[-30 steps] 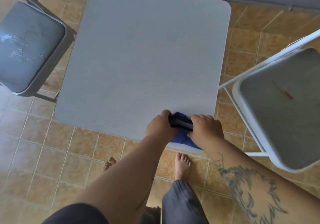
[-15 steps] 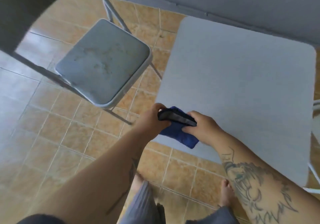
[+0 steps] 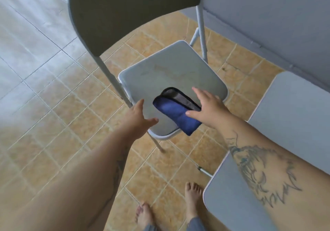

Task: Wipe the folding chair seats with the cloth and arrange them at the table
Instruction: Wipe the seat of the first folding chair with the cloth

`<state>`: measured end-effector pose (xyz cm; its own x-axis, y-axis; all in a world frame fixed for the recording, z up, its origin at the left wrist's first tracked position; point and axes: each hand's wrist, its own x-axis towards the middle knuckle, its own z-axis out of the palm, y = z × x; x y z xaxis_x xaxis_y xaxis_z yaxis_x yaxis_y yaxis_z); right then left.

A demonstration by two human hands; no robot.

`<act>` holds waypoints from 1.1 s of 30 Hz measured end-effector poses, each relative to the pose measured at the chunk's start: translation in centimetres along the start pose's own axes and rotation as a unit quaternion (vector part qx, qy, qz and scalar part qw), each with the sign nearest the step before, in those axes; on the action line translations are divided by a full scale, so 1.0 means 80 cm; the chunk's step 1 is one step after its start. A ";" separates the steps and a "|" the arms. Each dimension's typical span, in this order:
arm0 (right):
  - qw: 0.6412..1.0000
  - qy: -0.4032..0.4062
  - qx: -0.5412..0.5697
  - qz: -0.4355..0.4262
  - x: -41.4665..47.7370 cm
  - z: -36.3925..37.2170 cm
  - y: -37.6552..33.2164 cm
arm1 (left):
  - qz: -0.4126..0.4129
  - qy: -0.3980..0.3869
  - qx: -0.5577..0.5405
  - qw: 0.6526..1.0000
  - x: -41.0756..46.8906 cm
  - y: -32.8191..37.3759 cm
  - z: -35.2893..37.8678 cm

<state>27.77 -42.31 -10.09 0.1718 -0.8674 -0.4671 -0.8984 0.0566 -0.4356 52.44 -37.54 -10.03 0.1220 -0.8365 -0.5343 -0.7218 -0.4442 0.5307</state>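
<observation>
A grey folding chair stands in front of me, its seat point(image 3: 171, 77) faintly smudged and its dark backrest point(image 3: 132, 10) near the top of the head view. A folded blue cloth point(image 3: 175, 110) with a grey inner face lies on the near right part of the seat, one corner hanging over the front edge. My right hand point(image 3: 208, 108) hovers over the cloth's right end with fingers spread, thumb touching it. My left hand point(image 3: 138, 118) is open at the seat's near left corner, holding nothing.
The light grey table point(image 3: 285, 123) runs along the right side, under my right forearm. A grey wall point(image 3: 267, 16) stands behind the chair. Orange tiled floor point(image 3: 62, 123) lies on the left, and my bare feet point(image 3: 192, 198) are below.
Both hands carried the cloth from the table edge over to the chair on the left and let go of it on the seat. My view turned left toward the chair.
</observation>
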 end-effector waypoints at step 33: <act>0.867 0.025 -0.246 -0.432 0.090 0.174 -0.041 | -0.229 -0.009 0.037 0.973 0.047 -0.111 0.129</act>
<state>37.62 -41.83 -22.74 0.8597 -0.5029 -0.0899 -0.5096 -0.8319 -0.2196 52.28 -33.43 -23.59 0.4316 -0.5498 -0.7152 -0.6415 -0.7445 0.1851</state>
